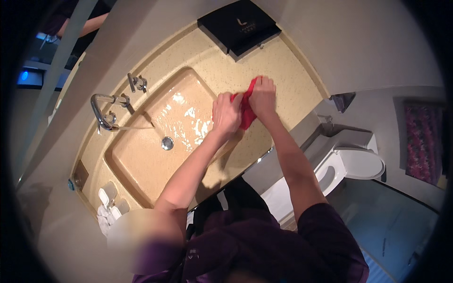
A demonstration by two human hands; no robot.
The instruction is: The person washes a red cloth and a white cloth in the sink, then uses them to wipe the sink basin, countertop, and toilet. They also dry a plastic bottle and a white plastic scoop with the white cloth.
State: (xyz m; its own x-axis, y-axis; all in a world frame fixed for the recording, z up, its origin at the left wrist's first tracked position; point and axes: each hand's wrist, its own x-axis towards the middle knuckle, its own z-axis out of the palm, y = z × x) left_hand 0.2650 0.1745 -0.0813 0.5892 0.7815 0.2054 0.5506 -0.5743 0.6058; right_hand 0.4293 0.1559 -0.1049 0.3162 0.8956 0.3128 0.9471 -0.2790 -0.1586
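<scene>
Both my hands grip a red cloth point(249, 116) at the right edge of the washbasin. My left hand point(227, 112) has it near the basin's rim, while my right hand point(263, 97) holds its upper part over the speckled countertop point(293, 79). Water runs from the chrome faucet point(101, 113) into the basin point(134, 169), rippling around the round metal drain point(167, 143). How much of the cloth lies inside my fingers is hidden.
A black box point(240, 28) bearing writing stands at the counter's back corner. White cups point(106, 198) sit near the basin's lower left. A white toilet point(336, 169) is beyond the counter at right. A faucet handle point(137, 83) rises behind the basin.
</scene>
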